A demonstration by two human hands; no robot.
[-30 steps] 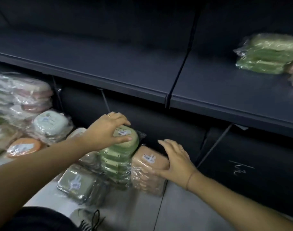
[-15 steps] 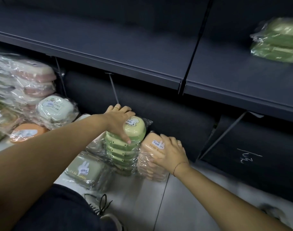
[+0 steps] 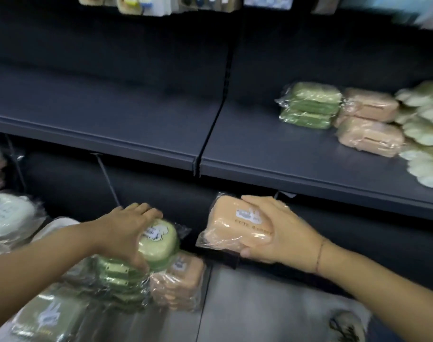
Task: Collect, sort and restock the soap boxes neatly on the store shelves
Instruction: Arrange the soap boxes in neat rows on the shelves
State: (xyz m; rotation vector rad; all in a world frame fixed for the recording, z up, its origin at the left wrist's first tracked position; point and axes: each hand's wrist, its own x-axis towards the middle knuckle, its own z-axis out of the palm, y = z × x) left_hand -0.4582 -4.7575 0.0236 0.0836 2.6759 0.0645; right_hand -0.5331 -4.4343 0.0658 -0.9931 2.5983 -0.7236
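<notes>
My right hand grips an orange soap box in clear wrap, lifted off the floor below the shelf edge. My left hand grips the top light-green soap box of a green stack on the floor. An orange stack stands on the floor beside the green one. On the dark shelf lie green boxes, orange boxes and pale boxes at the right.
A flat olive-green box lies on the floor at the lower left. White and pink wrapped boxes pile at the far left. Packaged goods hang above the shelf. My shoe shows at the bottom right.
My right hand has lifted one orange box off the orange stack and raised it rightward. My left hand has closed round the top green box. The view has tilted up, showing more shelf.
</notes>
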